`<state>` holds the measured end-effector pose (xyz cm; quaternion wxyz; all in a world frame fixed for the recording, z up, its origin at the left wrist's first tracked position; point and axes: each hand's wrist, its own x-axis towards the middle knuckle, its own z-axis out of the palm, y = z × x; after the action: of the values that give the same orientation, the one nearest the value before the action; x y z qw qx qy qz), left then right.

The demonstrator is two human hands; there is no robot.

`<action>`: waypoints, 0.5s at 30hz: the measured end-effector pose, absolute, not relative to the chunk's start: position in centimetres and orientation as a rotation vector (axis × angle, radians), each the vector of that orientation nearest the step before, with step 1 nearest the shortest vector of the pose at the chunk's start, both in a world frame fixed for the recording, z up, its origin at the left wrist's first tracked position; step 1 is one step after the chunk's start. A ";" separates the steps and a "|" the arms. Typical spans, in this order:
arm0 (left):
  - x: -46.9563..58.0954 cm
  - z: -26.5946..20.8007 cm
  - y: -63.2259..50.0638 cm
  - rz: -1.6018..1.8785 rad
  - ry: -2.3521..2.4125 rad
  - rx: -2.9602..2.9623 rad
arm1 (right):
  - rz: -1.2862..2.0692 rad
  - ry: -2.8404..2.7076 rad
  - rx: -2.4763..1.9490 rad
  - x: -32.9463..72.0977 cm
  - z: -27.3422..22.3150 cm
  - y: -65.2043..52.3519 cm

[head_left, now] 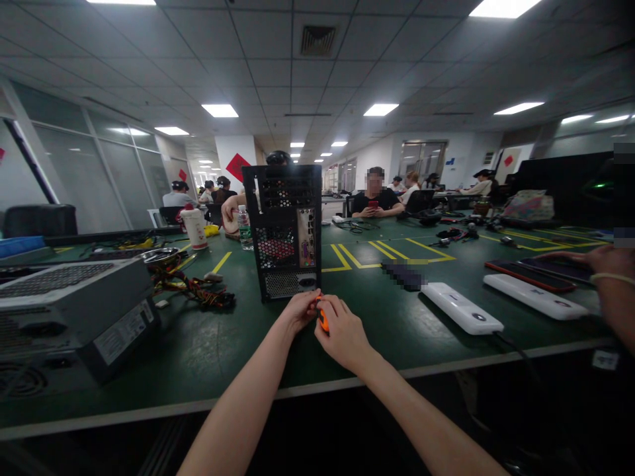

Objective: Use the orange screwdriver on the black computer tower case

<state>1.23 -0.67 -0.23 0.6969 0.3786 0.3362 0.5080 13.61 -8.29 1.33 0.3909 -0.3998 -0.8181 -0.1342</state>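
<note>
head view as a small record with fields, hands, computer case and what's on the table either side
right hand: closed around an orange object, partly hidden
left hand: fingertips beside the right hand, near the lower right corner of the computer case; contact unclear
computer case: upright, rear ports and mesh facing the camera
table: green, yellow lines
left side: grey metal boxes, loose cables, white cup
right side: two long white devices

The person's right hand (343,328) covers most of a small, bright orange object (323,318), whose far end is hidden; whether the left hand (299,312) also grips it cannot be told. The left edge cuts off stacked, boxy grey metal power supplies (84,311), whose white label (124,332) is too small to read. Pixelation blurs a dark, flat object (404,276).
</note>
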 end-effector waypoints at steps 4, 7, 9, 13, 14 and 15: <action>1.5 -0.1 -0.8 1.150 0.762 0.852 | -0.344 -2.058 -1.068 13.8 1.0 -7.9; 1.6 0.0 -0.8 1.137 0.780 0.866 | -0.334 -1.989 -1.136 14.1 0.8 -7.6; 1.5 -0.1 -0.8 1.120 0.784 0.876 | -0.329 -1.981 -1.139 14.2 0.8 -7.7; 1.3 -0.3 -0.7 1.117 0.756 0.873 | -0.335 -2.014 -1.084 14.1 1.1 -8.1; 1.2 -0.3 -0.7 1.121 0.734 0.869 | -0.333 -2.028 -1.065 14.0 1.2 -8.2; 1.2 -0.3 -0.7 1.123 0.714 0.867 | -0.330 -2.043 -1.049 13.9 1.2 -8.2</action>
<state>1.21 -0.66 -0.32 0.7009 0.3893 0.3205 0.5045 13.94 -8.21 1.21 0.3995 -0.4145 -0.8072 -0.1303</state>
